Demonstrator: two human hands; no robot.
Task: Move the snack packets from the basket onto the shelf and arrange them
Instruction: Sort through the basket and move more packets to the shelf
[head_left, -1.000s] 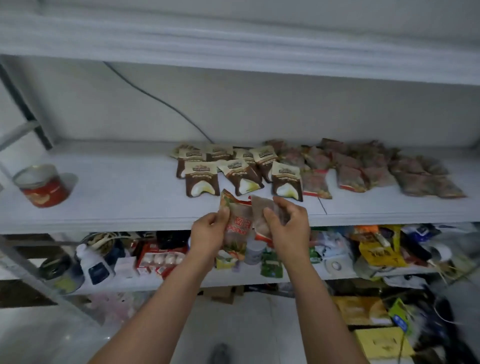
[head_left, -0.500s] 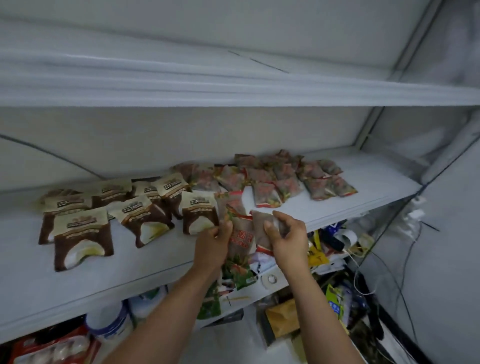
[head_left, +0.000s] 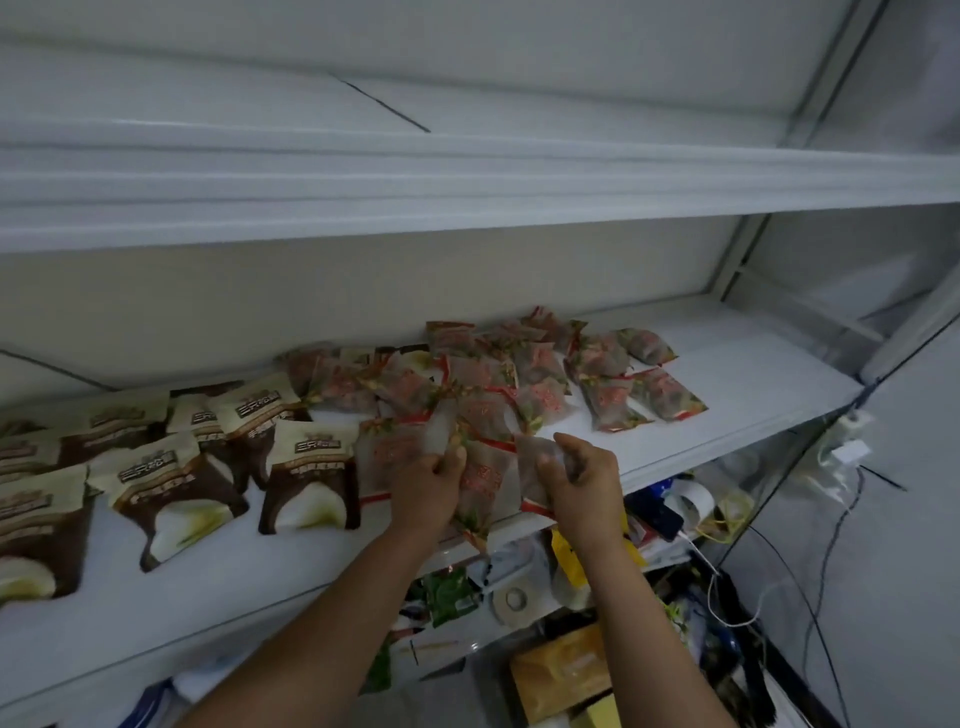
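The white shelf (head_left: 737, 364) fills the view, and its left end is cut off. Brown packets (head_left: 306, 478) lie flat on it at 9 o'clock; the ones at the edge are only half seen. Red see-through packets (head_left: 540, 379) sit in a messy pile at 1 o'clock, one over another, too mixed to count. The lower shelf (head_left: 457, 647) at 5 o'clock holds a tape roll (head_left: 511, 600) and blurry clutter. Over the front edge of the white shelf, the left hand (head_left: 426, 483) pinches the bunched packets (head_left: 485, 483). The right hand (head_left: 582, 483) pinches one packet (head_left: 532, 473), partly hiding it.
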